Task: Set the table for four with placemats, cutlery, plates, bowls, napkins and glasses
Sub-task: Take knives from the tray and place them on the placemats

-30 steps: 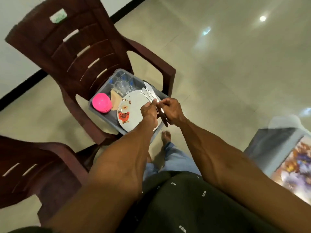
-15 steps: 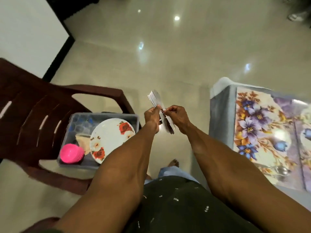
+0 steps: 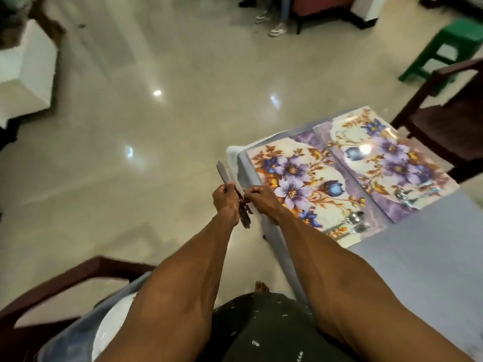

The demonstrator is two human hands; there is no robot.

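My left hand (image 3: 226, 202) grips a bunch of table knives (image 3: 224, 173), blades pointing up and away, dark handles hanging below the fist. My right hand (image 3: 261, 199) pinches one of those knives beside it. Both hands hover over the floor just left of the table's corner. On the blue-grey table (image 3: 418, 259) lie two floral placemats, a near one (image 3: 300, 189) and a far one (image 3: 386, 160). A spoon and fork (image 3: 356, 223) lie on the near mat, more cutlery (image 3: 403, 195) on the far one.
A grey crate (image 3: 68, 338) with a white plate (image 3: 109, 327) sits on a brown chair (image 3: 65, 278) at the lower left. Another brown chair (image 3: 449, 121) stands beyond the table, a green stool (image 3: 449, 45) behind it. Someone's shoes (image 3: 271, 22) show at the top.
My view has swung right from the chair and crate toward the table. Both hands carried the knives along and now hover beside the table's corner.
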